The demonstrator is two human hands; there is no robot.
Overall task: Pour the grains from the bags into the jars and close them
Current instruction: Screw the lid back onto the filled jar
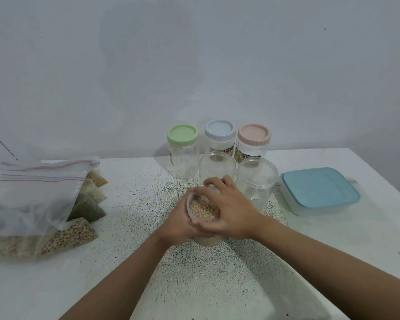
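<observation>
A clear jar full of beige round grains stands at the middle of the table. My left hand wraps around its left side. My right hand lies over its top, fingers curled round the clear lid; the grains show through between the fingers. At the left lie several zip bags: a large clear one on top, and smaller bags of beige grains, dark green grains and pale grains sticking out from beneath it.
Behind the held jar stand two clear-lidded jars, and further back three jars with a green lid, a blue lid and a pink lid. A blue-lidded box sits at the right. A wall runs close behind.
</observation>
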